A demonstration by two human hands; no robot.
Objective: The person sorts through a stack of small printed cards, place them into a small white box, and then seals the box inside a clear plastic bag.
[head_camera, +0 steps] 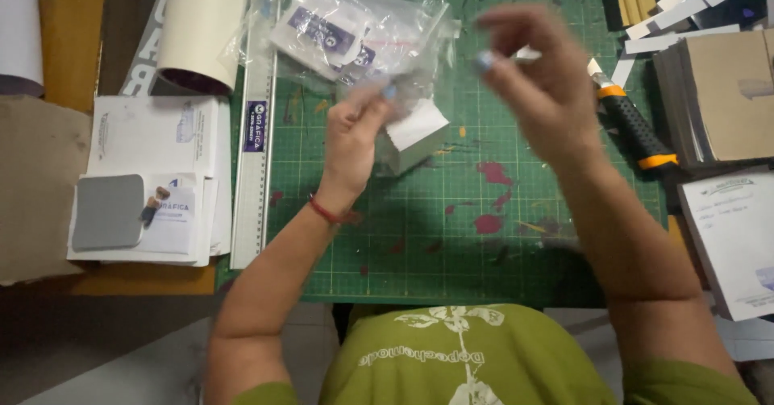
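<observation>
My left hand (355,135) grips the lower edge of a clear plastic bag (363,34) that holds small white cards with blue prints. A small white block (415,135) lies on the green cutting mat (484,244) right beside that hand. My right hand (540,78) hovers above the mat, blurred, with its fingertips pinched together near the bag's right edge; whether a small white piece sits between them is unclear.
A metal ruler (254,155) lies along the mat's left edge. A black and orange utility knife (633,127) rests at the right. Grey card stacks (717,99), white paper strips (685,6), a cream roll (197,26) and printed sheets (153,179) surround the mat.
</observation>
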